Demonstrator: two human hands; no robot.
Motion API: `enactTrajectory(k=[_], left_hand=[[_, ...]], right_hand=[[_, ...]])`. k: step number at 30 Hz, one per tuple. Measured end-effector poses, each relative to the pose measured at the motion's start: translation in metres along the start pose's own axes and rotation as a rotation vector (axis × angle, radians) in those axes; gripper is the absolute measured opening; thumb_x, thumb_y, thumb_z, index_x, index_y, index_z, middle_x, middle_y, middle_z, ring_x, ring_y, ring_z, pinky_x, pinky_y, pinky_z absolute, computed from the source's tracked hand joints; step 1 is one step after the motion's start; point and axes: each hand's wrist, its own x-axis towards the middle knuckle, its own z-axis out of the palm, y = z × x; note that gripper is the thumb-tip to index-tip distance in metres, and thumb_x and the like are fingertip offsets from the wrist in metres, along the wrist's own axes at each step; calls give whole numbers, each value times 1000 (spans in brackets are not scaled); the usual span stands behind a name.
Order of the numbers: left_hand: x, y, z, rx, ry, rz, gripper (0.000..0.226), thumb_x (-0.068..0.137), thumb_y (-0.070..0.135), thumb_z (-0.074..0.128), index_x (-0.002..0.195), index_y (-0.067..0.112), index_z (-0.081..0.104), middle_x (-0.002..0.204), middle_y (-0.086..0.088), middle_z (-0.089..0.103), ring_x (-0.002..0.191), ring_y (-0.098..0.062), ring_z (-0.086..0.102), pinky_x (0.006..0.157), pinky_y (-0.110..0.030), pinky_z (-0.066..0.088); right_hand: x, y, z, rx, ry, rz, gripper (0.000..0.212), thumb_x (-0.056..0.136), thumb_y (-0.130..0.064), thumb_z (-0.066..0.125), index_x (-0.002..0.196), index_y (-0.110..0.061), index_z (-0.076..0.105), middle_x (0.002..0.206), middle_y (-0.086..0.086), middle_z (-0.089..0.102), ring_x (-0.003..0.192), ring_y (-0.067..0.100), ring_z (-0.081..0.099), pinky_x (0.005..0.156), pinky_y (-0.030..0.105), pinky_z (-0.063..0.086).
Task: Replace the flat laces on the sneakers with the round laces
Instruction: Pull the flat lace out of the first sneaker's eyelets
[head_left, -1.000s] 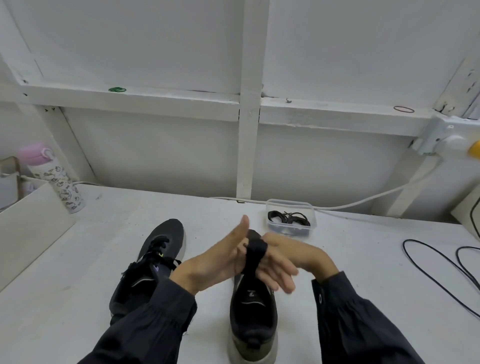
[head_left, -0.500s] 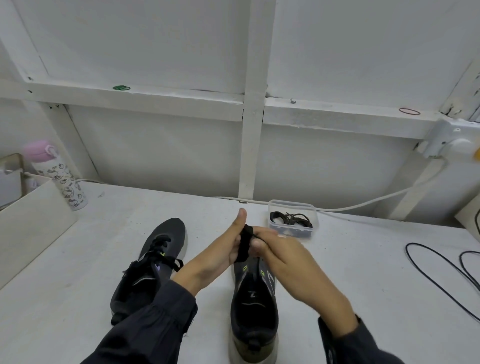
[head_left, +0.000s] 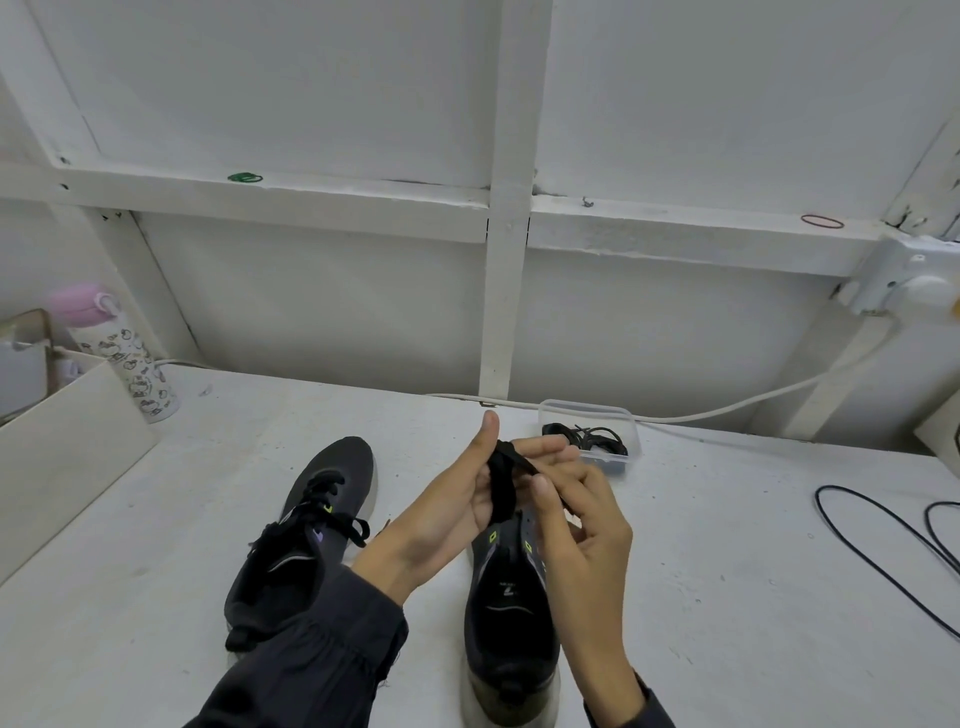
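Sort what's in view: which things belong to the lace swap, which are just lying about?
Job: black lace, held by left hand and right hand; laced sneaker; second sneaker; clear box of laces.

Lying about: pink-lidded bottle; black cable; white cable; green rubber band; red rubber band.

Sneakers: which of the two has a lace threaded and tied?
The left sneaker: a black lace crosses its front, tied. The right sneaker shows bare eyelets; left hand and right hand hold a loose lace.
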Motion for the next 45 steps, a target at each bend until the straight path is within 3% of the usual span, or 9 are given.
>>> enactTrajectory(k=[12,18,24,27,30,34,37,40,45], left_hand=[[-4,-4,9,41,-31,-38,74,95,62,16,135,14,57,137,-1,59,131,-14,51,117,-41,30],[-4,-5,8,56,26,-31,68,94,64,19,135,27,57,132,-1,63,128,-9,54,114,-39,36],[-6,-7,6,78,35,-29,67,93,70,24,134,30,58,133,1,62,129,-8,51,117,-37,31],[-6,-11,5,89,8,-45,68,91,70,25,132,28,60,135,1,61,131,-11,51,118,-38,28],[-3,-10,5,118,20,-34,70,97,64,19,132,19,61,134,0,61,129,-12,52,117,-37,31],[-2,-6,5,128,30,-26,72,97,57,17,129,12,62,133,2,62,127,-10,54,112,-32,36],[-3,-8,8,125,48,-11,68,98,57,19,128,15,63,132,4,63,128,-7,52,113,-33,35],[-4,-10,10,112,46,-1,64,98,56,20,128,20,64,132,4,63,129,-9,52,114,-35,35],[-8,-5,9,-32,21,-5,66,102,52,18,131,10,60,134,-4,62,128,-14,53,107,-29,43]], right_hand=[[-6,6,0,-59,55,32,26,84,0,71,87,-25,74,83,-8,70,65,11,60,64,18,46],[-12,4,1,-74,-67,31,33,78,-27,76,109,-36,69,100,-16,69,66,18,63,64,27,54],[-8,7,3,-56,-51,97,33,82,-8,75,94,-38,69,56,-14,57,43,18,40,49,27,40],[-7,7,5,30,-51,167,30,84,0,68,84,-30,68,58,1,59,46,17,39,51,26,37],[-6,3,5,219,-78,283,22,86,7,61,92,-13,67,79,9,71,69,25,64,67,28,52],[-4,0,1,390,-169,412,16,82,-4,63,98,-6,65,84,13,72,77,24,60,72,33,49],[-3,2,2,336,-197,376,23,82,5,61,101,-7,60,89,18,71,78,29,63,78,42,50],[-7,4,3,236,-187,296,38,80,13,62,98,-21,60,84,16,68,63,31,51,67,41,48],[-10,3,-2,-47,-117,50,41,74,1,78,100,-26,62,90,-16,68,62,20,56,59,29,49]])
